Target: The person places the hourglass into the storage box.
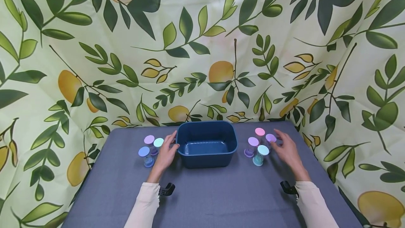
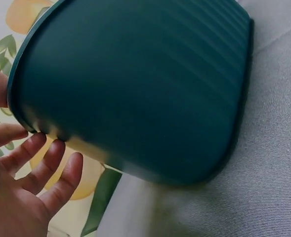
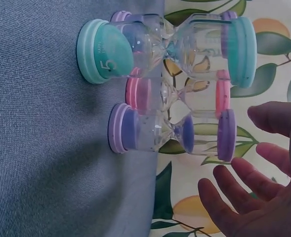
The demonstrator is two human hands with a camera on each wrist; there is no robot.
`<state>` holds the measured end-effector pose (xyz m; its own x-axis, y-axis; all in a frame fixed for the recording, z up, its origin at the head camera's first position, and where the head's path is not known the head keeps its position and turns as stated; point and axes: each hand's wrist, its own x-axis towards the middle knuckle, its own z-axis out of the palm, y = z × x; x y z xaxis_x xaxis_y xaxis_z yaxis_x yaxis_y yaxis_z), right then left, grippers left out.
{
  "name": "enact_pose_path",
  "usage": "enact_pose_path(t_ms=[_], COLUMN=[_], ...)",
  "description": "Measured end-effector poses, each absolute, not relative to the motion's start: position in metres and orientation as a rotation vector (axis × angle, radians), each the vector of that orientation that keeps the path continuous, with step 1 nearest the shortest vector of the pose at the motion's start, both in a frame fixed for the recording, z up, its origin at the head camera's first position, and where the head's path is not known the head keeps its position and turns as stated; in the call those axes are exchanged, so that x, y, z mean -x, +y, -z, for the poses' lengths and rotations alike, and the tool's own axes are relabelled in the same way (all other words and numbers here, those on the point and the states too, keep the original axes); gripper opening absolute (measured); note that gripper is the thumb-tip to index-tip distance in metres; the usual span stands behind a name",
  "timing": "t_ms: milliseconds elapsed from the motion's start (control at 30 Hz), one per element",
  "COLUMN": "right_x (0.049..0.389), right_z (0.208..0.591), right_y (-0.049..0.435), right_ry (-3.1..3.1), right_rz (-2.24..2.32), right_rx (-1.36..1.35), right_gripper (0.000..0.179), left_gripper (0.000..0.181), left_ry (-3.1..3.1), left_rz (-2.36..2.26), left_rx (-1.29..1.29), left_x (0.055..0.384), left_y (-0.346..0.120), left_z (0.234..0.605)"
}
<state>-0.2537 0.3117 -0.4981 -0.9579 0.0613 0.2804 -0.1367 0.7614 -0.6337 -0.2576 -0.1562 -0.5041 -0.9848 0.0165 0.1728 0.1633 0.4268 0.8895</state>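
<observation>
A dark blue plastic bin (image 1: 205, 161) stands at the back of the table. My left hand (image 1: 164, 154) is at its left rim, fingertips against the rim and fingers loosely extended, as the left wrist view shows. On the right, my right hand (image 1: 287, 152) reaches beside a purple-capped hourglass (image 3: 227, 134), thumb and fingers spread apart around its top end, holding nothing. Grouped with it are a teal-capped hourglass (image 3: 241, 52), whose base bears a 5, a pink-capped hourglass (image 1: 259, 132) and another purple-capped hourglass (image 1: 253, 142). All stand upright.
Left of the bin, close by my left hand, stand a blue-capped hourglass (image 1: 144, 151), a purple-capped hourglass (image 1: 149, 140) and a mint-capped hourglass (image 1: 158, 142). A grey cloth covers the table (image 1: 218, 196). Leaf-and-fruit patterned fabric (image 1: 196, 62) hangs behind and at both sides.
</observation>
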Motion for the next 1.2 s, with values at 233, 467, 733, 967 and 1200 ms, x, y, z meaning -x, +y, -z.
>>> enact_pose_path(t_ms=[233,467,733,967,1200], right_x=[0.259,0.265,0.267,0.263,0.26], right_z=[0.504,0.51,0.513,0.512,0.5], right_y=[0.313,0.313,0.313,0.315,0.318], right_ry=[-2.718,-2.755,-2.755,-2.722,-2.671], right_rz=[-1.058,-1.029,-0.962,-0.929,-0.892], right_rx=[-0.053,-0.021,-0.029,-0.02,-0.02], right_gripper=[0.059,0.057,0.051,0.049,0.048], left_gripper=[0.055,0.053,0.054,0.053,0.053], left_ry=[-2.476,-2.448,-2.455,-2.421,-2.425], left_rz=[1.664,1.664,1.895,1.906,1.919], left_rx=[0.206,0.244,0.146,0.154,0.177], left_x=[0.257,0.254,0.249,0.253,0.25], left_y=[-0.158,-0.16,-0.159,-0.159,-0.161], left_z=[0.508,0.509,0.496,0.505,0.498])
